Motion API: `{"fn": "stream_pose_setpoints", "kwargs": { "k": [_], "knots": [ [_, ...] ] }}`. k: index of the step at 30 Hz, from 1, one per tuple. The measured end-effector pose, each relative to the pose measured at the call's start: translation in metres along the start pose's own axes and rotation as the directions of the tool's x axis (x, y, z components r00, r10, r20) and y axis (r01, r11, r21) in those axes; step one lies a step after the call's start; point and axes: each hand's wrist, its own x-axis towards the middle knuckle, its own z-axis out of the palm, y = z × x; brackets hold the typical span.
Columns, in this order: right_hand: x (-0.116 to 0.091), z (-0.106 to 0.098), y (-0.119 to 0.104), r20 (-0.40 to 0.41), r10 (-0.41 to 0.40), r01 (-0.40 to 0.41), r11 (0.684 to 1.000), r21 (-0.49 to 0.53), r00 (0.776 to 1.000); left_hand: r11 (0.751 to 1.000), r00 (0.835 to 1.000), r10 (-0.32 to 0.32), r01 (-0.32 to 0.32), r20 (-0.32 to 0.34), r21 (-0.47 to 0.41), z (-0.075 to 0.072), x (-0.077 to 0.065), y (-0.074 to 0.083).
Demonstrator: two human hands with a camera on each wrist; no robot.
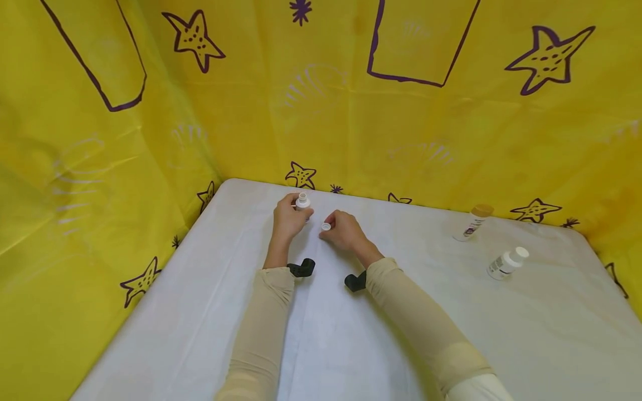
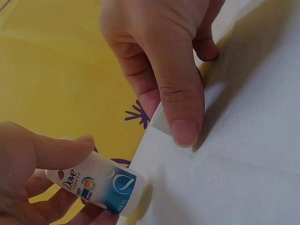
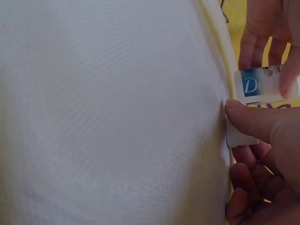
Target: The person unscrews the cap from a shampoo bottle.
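My left hand [image 1: 289, 219] grips a small white Dove bottle [image 2: 105, 180] with a blue lower label. In the head view the bottle's narrow neck [image 1: 303, 197] shows uncapped at the top. Just to the right, my right hand [image 1: 344, 229] pinches a white cap [image 1: 326, 226] between thumb and fingers, apart from the bottle. From the right wrist, the cap [image 3: 240, 133] appears under the thumb, with the bottle [image 3: 262, 84] in the other hand beyond it.
A clear bottle with a tan cap [image 1: 472, 223] stands at the back right of the white-covered table [image 1: 401, 334]. Nearer stands a white-capped bottle [image 1: 507, 263]. Yellow patterned cloth [image 1: 351, 122] walls the back and left. Black wrist mounts [image 1: 302, 268] sit at both wrists.
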Motion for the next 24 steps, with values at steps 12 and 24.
{"fn": "stream_pose_setpoints", "kwargs": {
  "k": [12,24],
  "knots": [
    [0.0000,-0.0008,0.0005,0.022,0.001,0.000,1.000,-0.030,1.000,0.999,0.998,-0.045,0.044,0.053,0.003,0.0013,0.0007,-0.0022],
    [-0.0046,-0.0047,0.0020,0.098,-0.024,0.028,0.999,-0.040,0.995,0.999,0.995,-0.051,0.051,0.085,0.011,-0.0047,-0.0025,0.0001]
  ]
}}
